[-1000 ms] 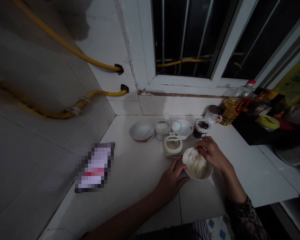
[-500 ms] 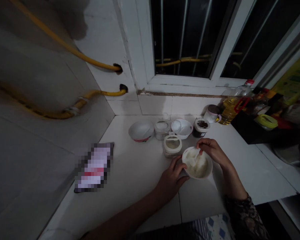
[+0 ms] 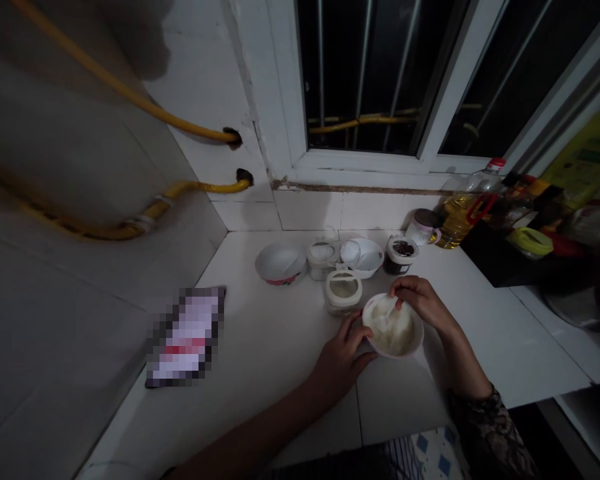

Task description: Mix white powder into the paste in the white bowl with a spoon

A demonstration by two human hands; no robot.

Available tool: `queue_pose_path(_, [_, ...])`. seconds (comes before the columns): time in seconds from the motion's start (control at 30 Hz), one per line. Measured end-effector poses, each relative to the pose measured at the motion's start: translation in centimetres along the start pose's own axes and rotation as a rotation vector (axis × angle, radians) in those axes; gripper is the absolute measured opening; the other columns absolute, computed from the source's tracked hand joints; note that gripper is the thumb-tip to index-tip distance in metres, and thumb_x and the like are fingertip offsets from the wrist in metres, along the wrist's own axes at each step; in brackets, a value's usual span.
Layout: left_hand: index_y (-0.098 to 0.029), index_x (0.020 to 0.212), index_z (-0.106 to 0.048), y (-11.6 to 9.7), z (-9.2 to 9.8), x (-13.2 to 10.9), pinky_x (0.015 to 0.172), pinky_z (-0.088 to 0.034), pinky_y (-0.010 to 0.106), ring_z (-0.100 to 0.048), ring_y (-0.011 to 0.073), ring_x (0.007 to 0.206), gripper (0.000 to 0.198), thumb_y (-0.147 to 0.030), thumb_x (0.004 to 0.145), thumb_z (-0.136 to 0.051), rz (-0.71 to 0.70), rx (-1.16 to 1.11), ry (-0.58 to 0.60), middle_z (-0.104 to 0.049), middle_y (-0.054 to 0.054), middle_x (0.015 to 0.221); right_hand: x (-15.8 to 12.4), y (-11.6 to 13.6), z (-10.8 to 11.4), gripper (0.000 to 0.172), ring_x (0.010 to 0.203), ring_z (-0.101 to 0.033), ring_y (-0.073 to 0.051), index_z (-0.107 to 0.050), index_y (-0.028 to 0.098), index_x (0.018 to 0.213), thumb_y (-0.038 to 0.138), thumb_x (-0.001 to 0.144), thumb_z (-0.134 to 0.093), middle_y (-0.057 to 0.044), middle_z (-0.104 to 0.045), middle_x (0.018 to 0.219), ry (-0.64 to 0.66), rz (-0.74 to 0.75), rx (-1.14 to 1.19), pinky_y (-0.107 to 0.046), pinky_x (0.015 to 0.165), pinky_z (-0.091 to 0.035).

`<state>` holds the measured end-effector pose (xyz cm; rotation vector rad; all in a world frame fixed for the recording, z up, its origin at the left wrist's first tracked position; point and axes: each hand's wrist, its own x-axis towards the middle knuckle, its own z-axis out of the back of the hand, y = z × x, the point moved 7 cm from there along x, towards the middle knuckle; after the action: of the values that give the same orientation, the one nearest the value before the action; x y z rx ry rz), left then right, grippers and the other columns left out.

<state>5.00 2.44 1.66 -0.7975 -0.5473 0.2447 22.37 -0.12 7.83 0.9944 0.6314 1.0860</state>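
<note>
White bowl (image 3: 393,332) of pale mush sits on the tabletop (image 3: 260,353), lower centre-right of frame. Left hand (image 3: 341,355) grips its near-left rim, fingers curled on the outside. Right hand (image 3: 420,303) is closed in a pinch over the bowl, on what looks like a small spoon (image 3: 387,315), tip down in the contents. Just behind the bowl: lidded plastic tub (image 3: 343,292). Behind that, in a row along the wall: printed bowl (image 3: 280,262), small jar (image 3: 323,259), shallow white bowl (image 3: 363,257), dark-filled jar (image 3: 401,255). Cooking-oil bottle (image 3: 463,220) at right. Yellow gas hoses (image 3: 130,100) upper left.
</note>
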Motion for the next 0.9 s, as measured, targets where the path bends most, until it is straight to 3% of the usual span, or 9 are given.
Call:
queue_pose_path(0.2, [-0.023, 0.104, -0.047, 0.0, -0.1, 0.0, 0.087, -0.052, 0.039, -0.052, 0.0249, 0.114, 0.023, -0.018, 0.085, -0.059, 0.001, 0.001, 0.013, -0.038, 0.012, 0.133, 0.2, -0.8, 0.3, 0.013, 0.05, -0.052, -0.013, -0.064, 0.017, 0.06, 0.021, 0.06, -0.052, 0.002, -0.058, 0.048, -0.004, -0.101, 0.193, -0.026, 0.06, -0.037])
queue_pose_path(0.43, [-0.023, 0.104, -0.046, 0.2, -0.2, 0.0, 0.088, -0.052, 0.039, -0.054, 0.0245, 0.113, 0.024, -0.018, 0.085, -0.059, 0.001, 0.003, 0.008, -0.038, 0.011, 0.133, 0.5, -1.6, 1.4, 0.012, 0.052, -0.051, -0.015, -0.064, 0.018, 0.057, 0.021, 0.055, -0.052, 0.002, -0.058, 0.041, -0.12, -0.157, 0.287, -0.029, 0.067, -0.036])
queue_pose_path(0.63, [-0.022, 0.104, -0.047, 0.1, -0.1, 0.1, 0.088, -0.051, 0.038, -0.056, 0.0241, 0.109, 0.023, -0.018, 0.084, -0.059, 0.001, -0.007, 0.01, -0.038, 0.011, 0.133, 0.4, -2.0, 1.4, 0.011, 0.055, -0.053, -0.015, -0.064, 0.018, 0.065, 0.025, 0.058, -0.061, 0.001, -0.063, 0.047, -0.218, -0.174, 0.402, -0.029, 0.069, -0.038])
queue_pose_path(0.77, [-0.023, 0.105, -0.046, 0.0, -0.1, 0.1, 0.088, -0.052, 0.038, -0.055, 0.0242, 0.11, 0.024, -0.018, 0.085, -0.059, -0.003, -0.001, 0.005, -0.038, 0.011, 0.133, 0.0, -0.5, 0.9, 0.016, 0.063, -0.058, -0.017, -0.063, 0.019, 0.078, 0.034, 0.071, -0.061, 0.0, -0.067, 0.06, -0.319, -0.03, 0.347, -0.031, 0.071, -0.041])
queue_pose_path(0.9, [-0.023, 0.105, -0.046, 0.1, -0.2, 0.1, 0.088, -0.052, 0.039, -0.054, 0.0246, 0.111, 0.023, -0.02, 0.086, -0.058, -0.011, 0.004, 0.0, -0.037, 0.011, 0.133, -1.1, 3.2, -0.4, 0.014, 0.079, -0.06, -0.02, -0.062, 0.022, 0.086, 0.03, 0.085, -0.051, -0.003, -0.07, 0.08, -0.379, 0.328, -0.04, -0.035, 0.081, -0.042])
